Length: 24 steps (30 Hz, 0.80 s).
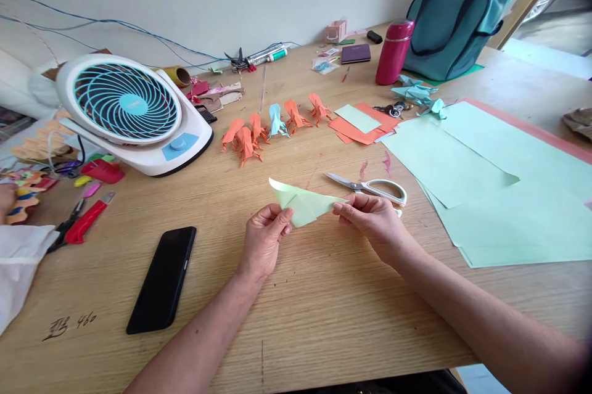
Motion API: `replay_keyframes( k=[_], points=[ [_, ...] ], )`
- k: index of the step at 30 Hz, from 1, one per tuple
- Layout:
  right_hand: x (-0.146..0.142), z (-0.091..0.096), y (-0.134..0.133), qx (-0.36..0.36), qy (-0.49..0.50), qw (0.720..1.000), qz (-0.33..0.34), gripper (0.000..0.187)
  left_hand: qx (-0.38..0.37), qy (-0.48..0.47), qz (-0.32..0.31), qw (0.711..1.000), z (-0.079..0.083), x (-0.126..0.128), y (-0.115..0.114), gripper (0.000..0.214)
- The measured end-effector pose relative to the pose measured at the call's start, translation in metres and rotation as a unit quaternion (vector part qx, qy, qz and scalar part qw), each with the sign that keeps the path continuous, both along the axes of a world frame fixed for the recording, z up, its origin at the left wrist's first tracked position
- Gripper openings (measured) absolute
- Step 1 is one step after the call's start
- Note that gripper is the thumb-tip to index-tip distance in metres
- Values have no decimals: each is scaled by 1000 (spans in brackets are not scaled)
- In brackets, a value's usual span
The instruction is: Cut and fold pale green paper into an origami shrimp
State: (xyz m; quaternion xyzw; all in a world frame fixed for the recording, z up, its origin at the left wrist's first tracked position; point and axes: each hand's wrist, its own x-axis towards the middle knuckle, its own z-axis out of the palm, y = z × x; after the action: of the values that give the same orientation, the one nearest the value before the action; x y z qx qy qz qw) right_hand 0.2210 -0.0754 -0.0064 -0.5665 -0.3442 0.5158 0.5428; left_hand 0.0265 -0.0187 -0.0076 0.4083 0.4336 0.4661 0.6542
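A pale green sheet of paper [300, 203], folded into a roughly triangular shape, is held up between my two hands above the table. My left hand [267, 235] pinches its lower left part between thumb and fingers. At the pointed right end, my right hand [370, 218] grips the tip the same way. The paper's upper left corner curls up free. Just behind my right hand lie scissors [365, 187] with white handles, partly covered by it. Several folded orange paper figures [247, 144] and one light blue paper figure [276, 121] stand beyond the paper.
Large pale green sheets [518, 215] spread over the right side. A black phone [161, 280] lies left, near a red utility knife [87, 218] and a white fan [134, 113]. A pink bottle [394, 52] and teal bag [453, 27] stand behind. Another person's sleeve [23, 264] shows at left.
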Motion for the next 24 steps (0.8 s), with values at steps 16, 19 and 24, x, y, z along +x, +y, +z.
replay_keyframes(
  k=[16, 19, 24],
  points=[
    [16, 11, -3, 27, -216, 968, 126, 36, -12, 59, -31, 998, 6, -6, 7, 44],
    [26, 22, -16, 59, -376, 917, 118, 28, -17, 98, -76, 992, 8, -7, 6, 44],
    [27, 21, -55, 168, -473, 863, 56, 21, 1, 186, -157, 970, 7, -7, -2, 40]
  ],
)
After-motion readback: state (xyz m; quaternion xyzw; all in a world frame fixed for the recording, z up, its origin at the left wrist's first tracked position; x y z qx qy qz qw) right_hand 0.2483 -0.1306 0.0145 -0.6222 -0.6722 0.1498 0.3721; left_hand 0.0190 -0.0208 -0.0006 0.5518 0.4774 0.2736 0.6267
